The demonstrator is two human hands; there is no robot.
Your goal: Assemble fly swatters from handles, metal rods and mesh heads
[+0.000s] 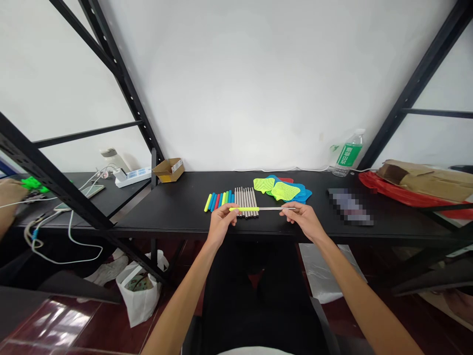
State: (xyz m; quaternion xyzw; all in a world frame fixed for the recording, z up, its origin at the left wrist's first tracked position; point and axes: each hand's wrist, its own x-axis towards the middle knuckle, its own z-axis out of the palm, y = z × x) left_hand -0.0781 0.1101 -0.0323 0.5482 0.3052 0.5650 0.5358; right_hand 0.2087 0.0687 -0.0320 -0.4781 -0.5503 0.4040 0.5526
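My left hand [221, 222] is closed on the left end of a yellow handle [247, 209]. A thin metal rod [271, 208] runs out of the handle's right end, and my right hand [301, 219] pinches the rod near its far end. Both are held level above the table's front part. Behind my left hand lies a row of coloured handle tubes [218, 201] in yellow, blue, red and green. Beside it lie several metal rods [246, 198] side by side. Yellow, blue and red fly swatter heads [284, 191] are piled further right.
The black table [177, 207] holds a small cardboard box [169, 171] at the back left and a plastic bottle [348, 154] at the back right. A blurred-out flat object [349, 206] lies right. Black metal posts flank the table. At far left, another person's arm [9, 202] shows.
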